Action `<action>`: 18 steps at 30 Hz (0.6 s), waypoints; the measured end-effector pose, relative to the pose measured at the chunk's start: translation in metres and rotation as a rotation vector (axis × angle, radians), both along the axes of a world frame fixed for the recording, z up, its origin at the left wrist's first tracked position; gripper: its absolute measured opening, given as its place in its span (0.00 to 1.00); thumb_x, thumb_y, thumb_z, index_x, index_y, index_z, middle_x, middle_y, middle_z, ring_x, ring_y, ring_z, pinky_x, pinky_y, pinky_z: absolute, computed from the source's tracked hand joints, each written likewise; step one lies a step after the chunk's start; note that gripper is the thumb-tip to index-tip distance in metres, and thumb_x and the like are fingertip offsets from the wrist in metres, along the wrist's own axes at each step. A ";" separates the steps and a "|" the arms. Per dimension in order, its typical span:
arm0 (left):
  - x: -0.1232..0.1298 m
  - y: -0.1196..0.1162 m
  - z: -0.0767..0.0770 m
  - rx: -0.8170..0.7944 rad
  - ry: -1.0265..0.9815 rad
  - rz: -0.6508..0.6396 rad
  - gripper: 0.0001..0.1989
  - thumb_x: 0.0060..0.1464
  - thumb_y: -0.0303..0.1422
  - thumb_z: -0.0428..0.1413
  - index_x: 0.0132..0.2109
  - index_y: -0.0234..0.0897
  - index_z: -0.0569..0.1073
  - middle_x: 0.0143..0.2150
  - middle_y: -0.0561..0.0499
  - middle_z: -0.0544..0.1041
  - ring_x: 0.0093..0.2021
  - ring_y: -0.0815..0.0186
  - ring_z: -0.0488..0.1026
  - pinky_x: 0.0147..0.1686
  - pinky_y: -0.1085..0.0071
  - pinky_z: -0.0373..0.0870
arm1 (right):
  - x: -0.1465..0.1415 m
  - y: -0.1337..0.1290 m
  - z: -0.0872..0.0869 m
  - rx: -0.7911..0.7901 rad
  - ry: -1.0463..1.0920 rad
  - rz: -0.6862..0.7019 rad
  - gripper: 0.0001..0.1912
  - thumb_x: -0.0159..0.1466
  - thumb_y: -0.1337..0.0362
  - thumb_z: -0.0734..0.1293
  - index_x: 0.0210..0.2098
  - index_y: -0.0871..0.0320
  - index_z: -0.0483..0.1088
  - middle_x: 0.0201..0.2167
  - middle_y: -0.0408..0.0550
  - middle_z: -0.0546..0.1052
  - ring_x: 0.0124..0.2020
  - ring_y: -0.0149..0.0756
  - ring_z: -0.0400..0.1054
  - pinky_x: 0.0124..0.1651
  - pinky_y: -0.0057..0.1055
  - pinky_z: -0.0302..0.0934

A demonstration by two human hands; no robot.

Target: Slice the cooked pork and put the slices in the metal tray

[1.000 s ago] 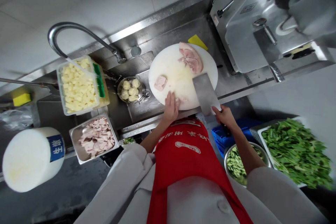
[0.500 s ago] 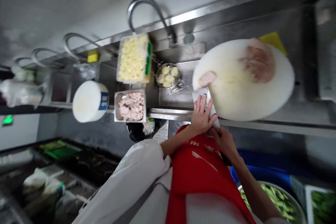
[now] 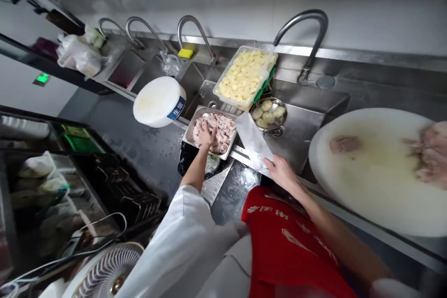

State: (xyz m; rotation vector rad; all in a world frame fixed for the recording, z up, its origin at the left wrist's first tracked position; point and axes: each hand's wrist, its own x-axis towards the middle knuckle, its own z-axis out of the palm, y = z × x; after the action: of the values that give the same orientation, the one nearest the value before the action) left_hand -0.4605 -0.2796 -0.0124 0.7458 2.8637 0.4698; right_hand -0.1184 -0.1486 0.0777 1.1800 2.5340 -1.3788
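My left hand (image 3: 206, 137) lies with fingers spread on sliced pale meat (image 3: 224, 131) in a steel tray (image 3: 186, 136) at the sink's front edge. The fingertips are partly sunk among the pieces. My right hand (image 3: 281, 173) grips a cleaver (image 3: 254, 142) by its handle, which the fingers mostly hide. The broad blade is tilted, just right of the tray and over the sink's front rim. Further right is a round white cutting board (image 3: 380, 195), bearing a small piece of meat (image 3: 345, 144) and a larger chunk (image 3: 435, 153).
Behind the tray stands a plastic tub (image 3: 228, 98) of pale cut pieces, beside a steel strainer (image 3: 275, 131) holding rounded pieces. A white round block (image 3: 153, 102) with a blue label sits left. Taps (image 3: 323, 28) rise along the wall. A fan (image 3: 104, 272) is at lower left.
My left hand has left the cleaver blade and moved left into the meat tray. The cleaver, in my right hand, has moved left from the board's edge. The view has turned left.
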 end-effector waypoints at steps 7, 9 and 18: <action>-0.049 0.008 0.002 -0.073 0.042 0.036 0.30 0.63 0.48 0.47 0.61 0.30 0.66 0.61 0.31 0.66 0.58 0.49 0.66 0.58 0.58 0.60 | 0.142 0.020 0.018 0.168 -0.271 -0.285 0.18 0.59 0.42 0.58 0.26 0.48 0.58 0.20 0.49 0.72 0.24 0.45 0.69 0.29 0.37 0.58; -0.069 0.012 0.006 -0.079 0.001 0.057 0.29 0.62 0.48 0.48 0.58 0.27 0.68 0.56 0.32 0.71 0.53 0.52 0.70 0.53 0.62 0.64 | 0.178 0.017 0.025 0.156 -0.306 -0.373 0.17 0.57 0.41 0.59 0.26 0.46 0.58 0.17 0.48 0.70 0.20 0.46 0.67 0.28 0.39 0.59; -0.111 0.007 0.038 -0.076 -0.244 -0.035 0.24 0.58 0.41 0.54 0.55 0.28 0.71 0.41 0.47 0.79 0.36 0.68 0.73 0.33 0.76 0.67 | 0.302 -0.011 0.020 0.246 -0.505 -0.642 0.19 0.54 0.34 0.58 0.27 0.40 0.56 0.14 0.52 0.66 0.21 0.60 0.68 0.28 0.50 0.58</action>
State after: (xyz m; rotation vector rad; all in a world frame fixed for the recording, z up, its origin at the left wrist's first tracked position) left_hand -0.5711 -0.2728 0.0254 0.6741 2.6221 0.4129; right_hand 0.1839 -0.1600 0.0975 2.1850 2.0748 -0.6705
